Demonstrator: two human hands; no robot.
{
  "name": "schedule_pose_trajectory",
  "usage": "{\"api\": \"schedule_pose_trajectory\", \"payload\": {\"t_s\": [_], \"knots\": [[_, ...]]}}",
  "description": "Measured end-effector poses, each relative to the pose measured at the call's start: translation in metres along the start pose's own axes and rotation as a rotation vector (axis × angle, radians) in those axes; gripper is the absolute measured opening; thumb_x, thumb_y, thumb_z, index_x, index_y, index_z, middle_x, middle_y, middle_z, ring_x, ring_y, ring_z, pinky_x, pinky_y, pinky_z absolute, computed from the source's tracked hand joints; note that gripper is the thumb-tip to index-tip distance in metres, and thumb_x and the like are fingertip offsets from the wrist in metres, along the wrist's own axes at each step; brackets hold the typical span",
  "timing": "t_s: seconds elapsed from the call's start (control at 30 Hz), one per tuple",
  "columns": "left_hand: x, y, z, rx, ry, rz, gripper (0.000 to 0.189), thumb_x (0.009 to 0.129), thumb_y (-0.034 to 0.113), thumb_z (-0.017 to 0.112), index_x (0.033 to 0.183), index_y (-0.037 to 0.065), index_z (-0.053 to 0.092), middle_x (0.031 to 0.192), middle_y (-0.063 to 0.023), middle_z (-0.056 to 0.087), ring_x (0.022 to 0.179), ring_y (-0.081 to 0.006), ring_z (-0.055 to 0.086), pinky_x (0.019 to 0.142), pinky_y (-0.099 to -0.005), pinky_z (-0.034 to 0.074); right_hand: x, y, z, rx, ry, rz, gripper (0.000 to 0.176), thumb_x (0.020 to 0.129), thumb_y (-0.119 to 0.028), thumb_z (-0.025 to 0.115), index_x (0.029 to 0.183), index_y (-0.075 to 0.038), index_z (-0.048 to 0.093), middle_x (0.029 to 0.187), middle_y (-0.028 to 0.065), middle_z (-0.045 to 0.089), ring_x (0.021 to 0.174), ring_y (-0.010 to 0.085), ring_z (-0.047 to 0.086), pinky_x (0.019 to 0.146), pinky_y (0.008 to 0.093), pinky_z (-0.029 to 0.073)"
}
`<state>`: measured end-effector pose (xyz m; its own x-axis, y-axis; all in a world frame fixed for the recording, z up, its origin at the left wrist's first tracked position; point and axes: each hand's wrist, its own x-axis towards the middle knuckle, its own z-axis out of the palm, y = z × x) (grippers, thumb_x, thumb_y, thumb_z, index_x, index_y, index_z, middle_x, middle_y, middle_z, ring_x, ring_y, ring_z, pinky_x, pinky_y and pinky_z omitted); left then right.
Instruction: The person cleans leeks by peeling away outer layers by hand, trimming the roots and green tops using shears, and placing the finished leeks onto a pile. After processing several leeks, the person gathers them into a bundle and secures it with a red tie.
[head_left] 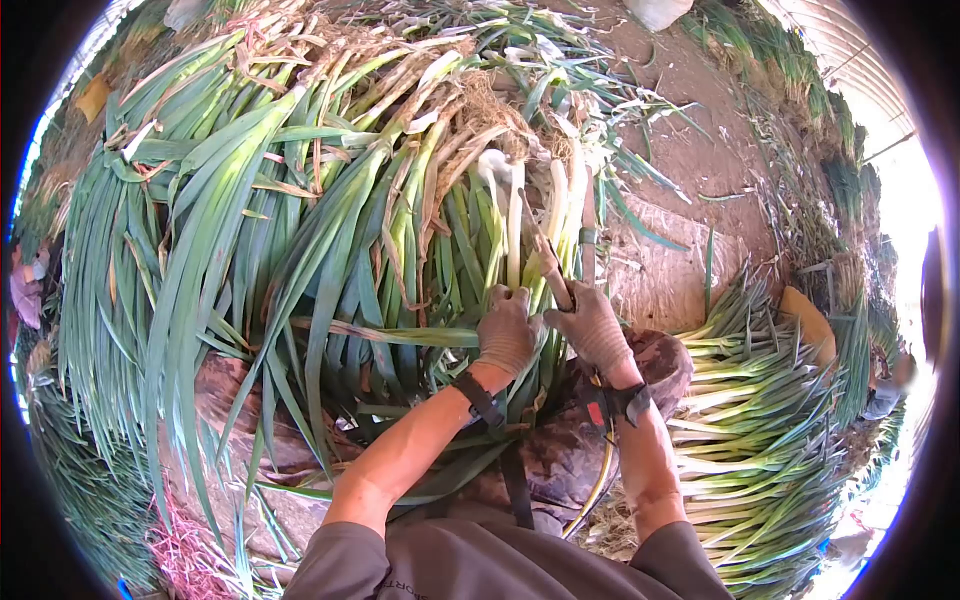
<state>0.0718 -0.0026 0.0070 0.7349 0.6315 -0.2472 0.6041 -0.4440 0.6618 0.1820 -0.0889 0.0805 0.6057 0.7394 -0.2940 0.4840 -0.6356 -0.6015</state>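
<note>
My left hand (507, 328), in a dusty work glove, is closed around the green part of a green onion (515, 228). Its pale, peeled-looking white end points away from me. Close beside it, my right hand (590, 332), also gloved, grips the handle of a knife (552, 268). The narrow blade points away from me, along the white stalks, and partly blends with them. More white stalks (568, 200) stand just right of the blade. A heap of untrimmed green onions (330, 190), with dry leaves and brown roots, spreads left and ahead of my hands.
Cleaner green onions (755, 440) lie in a long stacked row at my right. Bare soil (690, 130) strewn with leaf scraps stretches ahead right. Pinkish strands (185, 545) lie at lower left. More green onions line the far right side (850, 200).
</note>
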Motion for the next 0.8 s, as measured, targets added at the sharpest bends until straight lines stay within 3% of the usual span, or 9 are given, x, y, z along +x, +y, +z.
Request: {"api": "schedule_pose_trajectory", "payload": {"t_s": [0.1,0.3,0.33,0.37,0.43,0.5,0.63,0.67,0.8], "knots": [[-0.003,-0.009,0.005,-0.022,0.134,0.082,0.045,0.085,0.025,0.074,0.122,0.005,0.058,0.140,-0.0257,0.047,0.100,-0.0392,0.069,0.081,-0.0468,0.058,0.018,-0.006,-0.003,0.026,0.014,0.046,0.039,0.076,-0.025,0.072,0.097,0.006,0.064,0.085,0.0278,0.067,0.084,0.0431,0.067,0.078,0.0465,0.052],[0.010,-0.013,-0.001,-0.048,0.013,0.020,0.048,0.082,0.027,0.077,0.121,0.004,0.062,0.145,-0.0241,0.047,0.109,-0.0395,0.066,0.090,-0.0466,0.055,0.024,0.008,-0.002,0.033,-0.035,0.109,0.035,0.077,-0.021,0.071,0.098,0.007,0.064,0.082,0.0236,0.067,0.078,0.0338,0.067,0.076,0.0436,0.053],[0.015,-0.015,0.005,-0.078,0.046,0.033,0.048,0.079,0.028,0.079,0.118,0.004,0.064,0.135,-0.0207,0.057,0.108,-0.0377,0.066,0.092,-0.0457,0.053,0.018,0.014,-0.003,0.250,-0.029,0.161,0.030,0.079,-0.015,0.069,0.098,0.007,0.064,0.080,0.0198,0.067,0.074,0.0281,0.064,0.075,0.0416,0.053],[0.019,-0.019,0.010,-0.114,0.067,0.047,0.048,0.078,0.029,0.079,0.116,0.003,0.065,0.128,-0.0197,0.059,0.107,-0.0367,0.066,0.092,-0.0449,0.053,0.016,0.030,-0.001,0.274,0.114,-0.006,0.026,0.081,-0.012,0.067,0.098,0.007,0.064,0.078,0.0141,0.066,0.070,0.0217,0.062,0.069,0.0371,0.052],[0.026,-0.022,0.015,-0.175,0.108,0.081,0.049,0.076,0.032,0.080,0.112,0.002,0.066,0.116,-0.0176,0.064,0.104,-0.0347,0.066,0.090,-0.0434,0.052,0.007,0.034,-0.015,0.338,0.090,0.143,0.028,0.080,-0.013,0.069,0.101,0.006,0.065,0.076,0.0107,0.064,0.067,0.0179,0.059,0.066,0.0340,0.051],[0.034,-0.011,0.021,-0.219,0.096,0.089,0.047,0.076,0.031,0.079,0.109,0.001,0.065,0.111,-0.0183,0.065,0.103,-0.0355,0.066,0.091,-0.0423,0.052,0.000,0.027,-0.028,0.488,0.023,0.297,0.031,0.079,-0.013,0.070,0.104,0.005,0.066,0.077,0.0104,0.063,0.067,0.0178,0.059,0.066,0.0341,0.051],[0.040,0.016,0.039,-0.108,0.004,0.072,0.036,0.080,0.026,0.075,0.107,0.005,0.066,0.113,-0.0168,0.066,0.102,-0.0351,0.067,0.090,-0.0426,0.053,-0.001,0.011,-0.014,0.256,-0.036,0.115,0.033,0.081,-0.014,0.070,0.106,0.007,0.065,0.082,0.0056,0.066,0.070,0.0133,0.058,0.065,0.0303,0.050],[0.042,0.012,0.040,-0.183,0.014,0.133,0.032,0.081,0.022,0.074,0.107,0.006,0.065,0.117,-0.0173,0.064,0.103,-0.0372,0.067,0.089,-0.0465,0.053,-0.005,0.002,-0.007,0.285,-0.017,-0.010,0.034,0.081,-0.014,0.070,0.107,0.007,0.064,0.083,0.0060,0.067,0.070,0.0126,0.057,0.065,0.0300,0.050],[0.044,-0.033,0.001,-0.255,-0.161,0.428,0.021,0.080,0.017,0.074,0.094,0.003,0.067,0.098,-0.0195,0.068,0.095,-0.0400,0.068,0.084,-0.0477,0.054,0.005,-0.016,0.005,0.576,-0.018,0.147,0.039,0.079,-0.012,0.071,0.111,0.008,0.063,0.083,0.0122,0.067,0.074,0.0191,0.062,0.072,0.0346,0.053]]}}
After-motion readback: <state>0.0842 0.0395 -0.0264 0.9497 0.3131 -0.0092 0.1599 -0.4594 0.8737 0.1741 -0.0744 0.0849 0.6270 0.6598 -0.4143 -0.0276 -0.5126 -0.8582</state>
